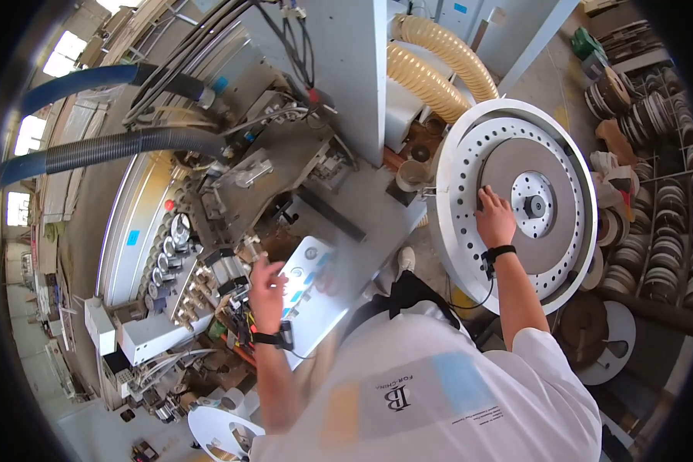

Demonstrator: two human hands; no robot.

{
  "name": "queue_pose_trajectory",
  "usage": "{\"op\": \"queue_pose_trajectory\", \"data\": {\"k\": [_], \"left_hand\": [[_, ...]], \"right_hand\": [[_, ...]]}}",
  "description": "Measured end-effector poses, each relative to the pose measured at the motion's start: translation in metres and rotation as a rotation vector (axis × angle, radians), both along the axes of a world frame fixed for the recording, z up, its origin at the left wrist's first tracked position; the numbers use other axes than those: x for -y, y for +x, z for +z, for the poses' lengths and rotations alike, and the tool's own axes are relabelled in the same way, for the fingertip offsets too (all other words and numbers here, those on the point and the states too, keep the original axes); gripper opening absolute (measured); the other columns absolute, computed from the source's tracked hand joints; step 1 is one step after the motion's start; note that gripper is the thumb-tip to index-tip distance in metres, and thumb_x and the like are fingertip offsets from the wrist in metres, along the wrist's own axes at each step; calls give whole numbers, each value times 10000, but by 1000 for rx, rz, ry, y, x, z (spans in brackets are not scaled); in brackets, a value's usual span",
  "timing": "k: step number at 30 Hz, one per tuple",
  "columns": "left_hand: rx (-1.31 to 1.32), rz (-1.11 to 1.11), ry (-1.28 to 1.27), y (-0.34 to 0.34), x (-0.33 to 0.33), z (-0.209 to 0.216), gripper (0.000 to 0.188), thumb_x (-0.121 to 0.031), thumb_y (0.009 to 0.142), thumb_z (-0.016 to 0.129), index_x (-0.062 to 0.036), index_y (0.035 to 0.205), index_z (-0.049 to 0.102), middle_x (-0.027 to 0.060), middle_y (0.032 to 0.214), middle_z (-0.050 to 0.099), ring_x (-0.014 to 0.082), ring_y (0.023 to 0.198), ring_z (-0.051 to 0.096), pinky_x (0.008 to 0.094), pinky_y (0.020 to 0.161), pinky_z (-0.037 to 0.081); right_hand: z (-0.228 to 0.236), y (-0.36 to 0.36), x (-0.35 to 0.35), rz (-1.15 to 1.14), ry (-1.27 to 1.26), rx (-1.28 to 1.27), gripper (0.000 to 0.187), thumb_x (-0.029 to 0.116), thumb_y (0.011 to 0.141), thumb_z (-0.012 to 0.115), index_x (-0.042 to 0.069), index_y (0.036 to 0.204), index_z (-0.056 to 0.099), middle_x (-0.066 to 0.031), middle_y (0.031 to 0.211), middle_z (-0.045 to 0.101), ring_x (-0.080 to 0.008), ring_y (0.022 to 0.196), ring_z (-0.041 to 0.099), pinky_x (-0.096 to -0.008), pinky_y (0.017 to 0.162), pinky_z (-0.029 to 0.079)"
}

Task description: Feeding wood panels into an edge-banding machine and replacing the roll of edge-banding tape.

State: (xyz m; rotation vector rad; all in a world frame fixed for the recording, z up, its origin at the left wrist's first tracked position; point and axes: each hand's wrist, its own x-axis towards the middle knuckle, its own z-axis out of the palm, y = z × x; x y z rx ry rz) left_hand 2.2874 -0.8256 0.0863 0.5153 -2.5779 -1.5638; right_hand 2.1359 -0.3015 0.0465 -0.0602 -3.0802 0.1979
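Note:
On the right, my right hand rests at the left edge of a grey-brown abrasive disc, its fingers slightly bent and apart. The disc sits flat against a white round plate with holes round its border. A metal hub with a dark central knob is at the disc's middle. To the left, my left hand is raised beside a white control panel with round buttons and blue labels. Its fingers are partly bent, apart and a little blurred, with nothing visible in them. Both wrists wear black bands.
Ribbed yellowish hoses run behind the round plate. Dark blue hoses cross the machine at left, above gauges and fittings. Racks of stacked discs stand at the far right. A grey machine column rises ahead.

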Motion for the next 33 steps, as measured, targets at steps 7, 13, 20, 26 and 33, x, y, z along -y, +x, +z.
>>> {"op": "queue_pose_trajectory", "data": {"k": [7, 13, 20, 26, 33], "left_hand": [[201, -410, -80, -8, -95, -15, 516, -132, 923, 683, -48, 1398, 499, 91, 1122, 724, 173, 822, 701, 300, 767, 544], [245, -497, -77, 2, -113, -36, 477, -162, 918, 682, -49, 1356, 530, 90, 1110, 730, 204, 862, 710, 326, 788, 549], [302, -552, -12, 1, -126, -45, 461, -189, 920, 674, -41, 1337, 544, 98, 1094, 732, 224, 904, 707, 336, 805, 548], [346, -594, 48, -8, -147, -46, 459, -222, 933, 662, -48, 1342, 551, 106, 1091, 731, 228, 906, 705, 346, 810, 547], [326, -649, -16, -66, -164, -44, 370, -238, 954, 652, -117, 1298, 588, 94, 1062, 733, 264, 981, 709, 375, 860, 544]], "right_hand": [[44, 18, 13, 7, -29, 121, 467, 202, 791, 732, 169, 1248, 643, 5, 1365, 607, -244, 1177, 592, -373, 957, 512], [35, -11, 25, 9, -47, 42, 552, 245, 785, 745, 140, 1308, 602, -27, 1360, 590, -276, 1140, 596, -396, 932, 513], [17, -7, 30, 51, 68, 43, 591, 194, 784, 746, 150, 1348, 573, 3, 1389, 559, -252, 1148, 563, -407, 877, 514], [16, 16, 18, 218, -147, 30, 429, 58, 764, 675, 208, 1165, 707, 20, 1061, 691, -229, 1035, 590, -374, 912, 462], [9, 13, 1, 272, -258, 97, 376, 12, 756, 640, 202, 1057, 762, 9, 992, 700, -226, 986, 594, -371, 900, 456]]}}
